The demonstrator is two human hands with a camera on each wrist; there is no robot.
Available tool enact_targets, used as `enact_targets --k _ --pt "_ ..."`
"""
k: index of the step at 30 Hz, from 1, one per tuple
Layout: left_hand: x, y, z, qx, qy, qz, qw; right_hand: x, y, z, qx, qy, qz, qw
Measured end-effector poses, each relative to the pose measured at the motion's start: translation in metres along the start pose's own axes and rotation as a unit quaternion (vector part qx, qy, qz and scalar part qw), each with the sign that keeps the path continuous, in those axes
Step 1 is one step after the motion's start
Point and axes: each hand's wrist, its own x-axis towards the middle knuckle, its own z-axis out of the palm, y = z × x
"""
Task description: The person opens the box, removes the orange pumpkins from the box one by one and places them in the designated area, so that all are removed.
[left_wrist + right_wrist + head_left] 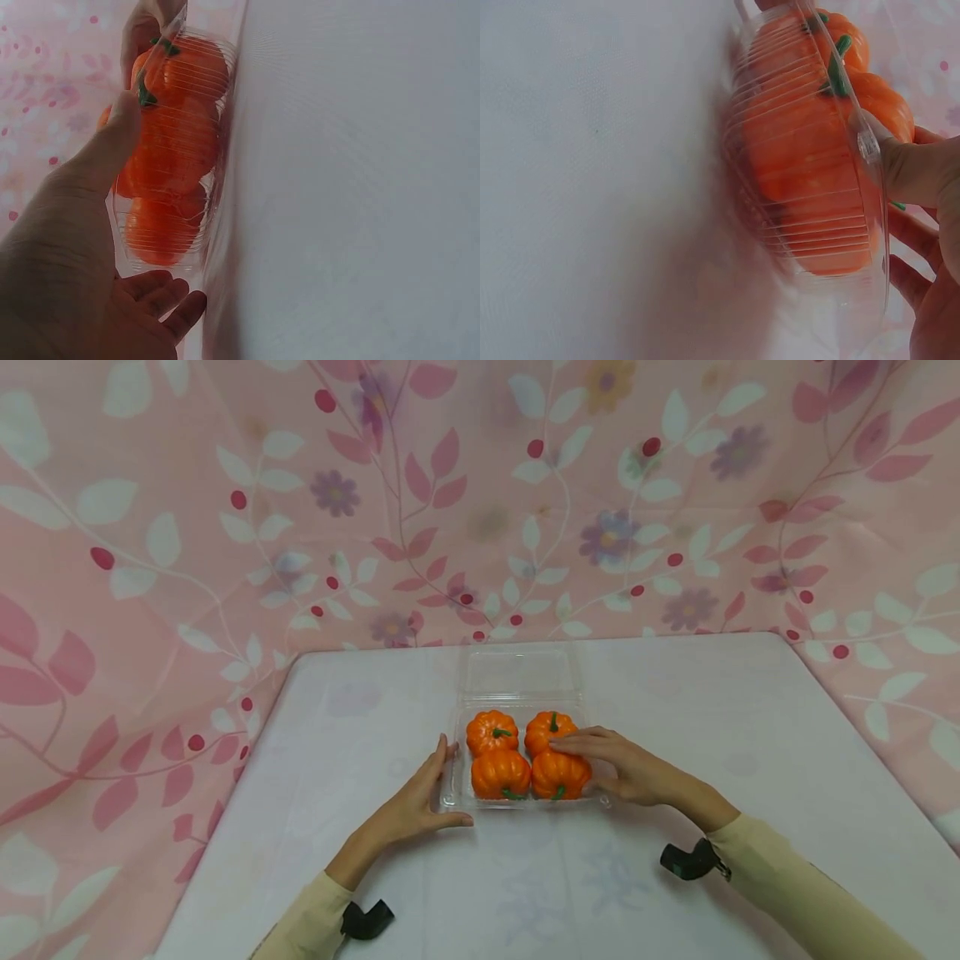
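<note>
Several small orange pumpkins with green stems sit in two rows in a clear plastic clamshell container [450, 797], its lid [521, 672] folded back. My left hand [416, 802] stands at the container's left side, fingers straight along the wall and thumb pointing across its front edge. My right hand [626, 764] holds the front right pumpkin [558, 774], fingers over its back and thumb at its right side. In the right wrist view the thumb [911, 169] reaches over the rim to that pumpkin. Ribbed container walls [161, 251] show in the left wrist view.
A white cloth covers the table [360, 710], with rounded back corners. Behind it hangs a pink floral curtain [487, 510]. Dark wrist cameras [367, 920] are strapped over both pale sleeves [802, 885].
</note>
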Motion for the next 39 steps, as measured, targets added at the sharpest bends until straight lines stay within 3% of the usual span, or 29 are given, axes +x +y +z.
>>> enact_targets --k 17,27,39 --pt "0.000 -0.005 0.002 0.007 0.005 -0.005 1.0000 0.000 0.012 0.002 0.013 0.038 -0.027 0.999" --pt "0.000 -0.005 0.001 0.022 0.022 0.019 0.9993 -0.001 0.012 -0.005 0.052 0.047 0.012 0.997" --pt "0.000 -0.004 -0.001 0.017 0.017 0.012 0.9996 -0.001 0.013 -0.008 0.063 0.067 0.040 0.995"
